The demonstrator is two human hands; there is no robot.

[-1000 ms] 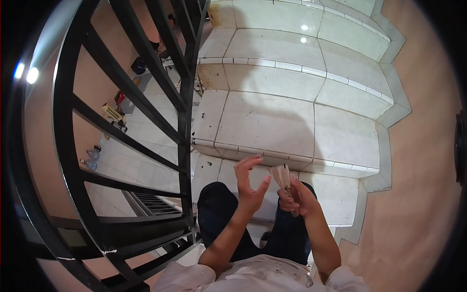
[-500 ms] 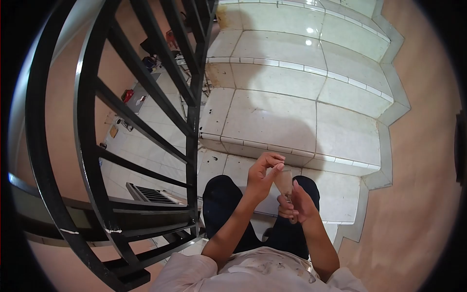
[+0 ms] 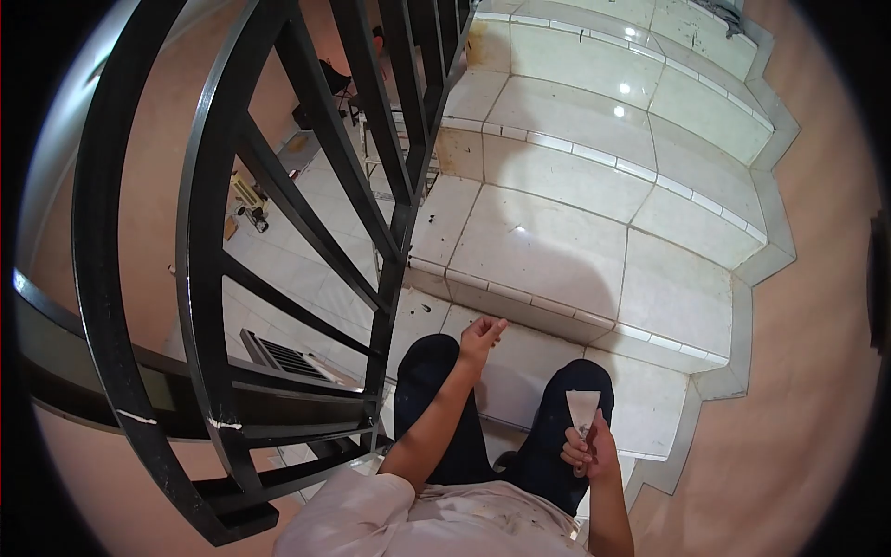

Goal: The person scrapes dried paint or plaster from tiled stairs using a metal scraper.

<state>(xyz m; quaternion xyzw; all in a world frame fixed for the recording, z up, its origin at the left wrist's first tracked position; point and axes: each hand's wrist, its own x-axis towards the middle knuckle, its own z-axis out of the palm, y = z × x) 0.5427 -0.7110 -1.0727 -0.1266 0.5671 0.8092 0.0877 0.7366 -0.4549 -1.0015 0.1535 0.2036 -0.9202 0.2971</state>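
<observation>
A putty knife (image 3: 583,407) with a flat, pale trapezoid blade stands blade up in my right hand (image 3: 589,450). My fingers are wrapped round its handle, over my right knee. My left hand (image 3: 482,338) hovers beyond my left knee, apart from the putty knife, above the edge of a tiled step. Its fingers are curled together with the thumb near them, and whether something small is pinched there is hidden. My legs, in dark trousers (image 3: 429,385), are bent below both hands.
White tiled stairs (image 3: 548,241) rise ahead, with dark specks on the lower treads. A black metal railing (image 3: 200,232) runs along the left, and a plain wall (image 3: 817,325) bounds the right. Beyond the railing, objects lie on a lower tiled floor (image 3: 288,232). A grey cloth-like item (image 3: 729,17) lies higher up.
My left hand has moved away from the blade, to the left. The putty knife in my right hand has come down and to the right, closer to my knee. The view has shifted slightly.
</observation>
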